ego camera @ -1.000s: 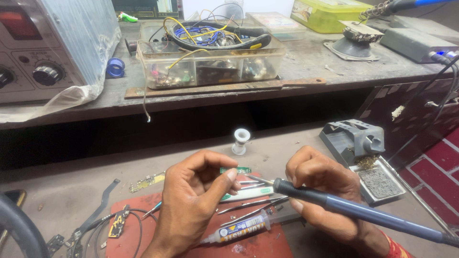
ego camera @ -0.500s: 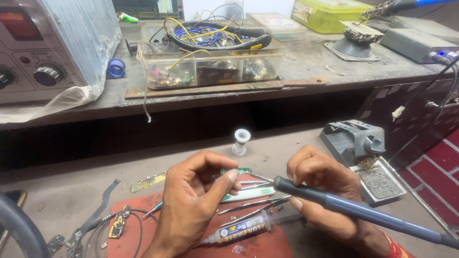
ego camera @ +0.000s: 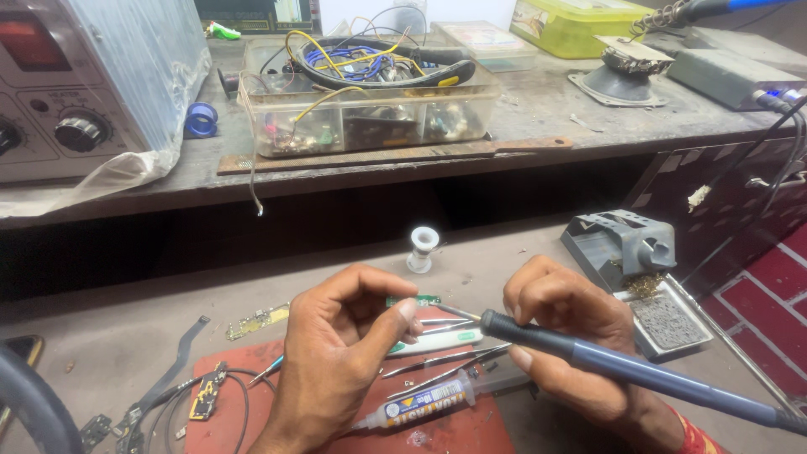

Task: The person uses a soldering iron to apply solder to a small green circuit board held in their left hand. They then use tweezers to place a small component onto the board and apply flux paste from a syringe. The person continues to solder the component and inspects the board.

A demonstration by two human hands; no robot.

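**Clerk:** Item one?

**Operator:** I log a small green circuit-board strip (ego camera: 414, 300), pinched between thumb and forefinger of my left hand (ego camera: 340, 349), fingers (ego camera: 402, 315) closed on its near end. It hangs just above the red work mat (ego camera: 471, 433).

**Clerk:** Item two?

**Operator:** A soldering iron with black grip and blue-grey handle (ego camera: 622, 374), held pen-fashion in my right hand (ego camera: 572, 336), fingers wrapped shut round the grip. Its metal tip reaches left towards the strip; I cannot tell whether they touch.

**Clerk:** Around the mat?

**Operator:** On the mat: a syringe of flux paste (ego camera: 416, 412), steel tweezers (ego camera: 445, 363), a white pen-shaped tool (ego camera: 441, 340). Behind it on the bench, a small white solder spool (ego camera: 422, 248). Right of it, a grey iron stand with a dark cleaning-sponge tray (ego camera: 639, 269). Left of it, a loose black flex cable (ego camera: 181, 353). On the shelf well behind, a clear plastic box of wires (ego camera: 370, 105).
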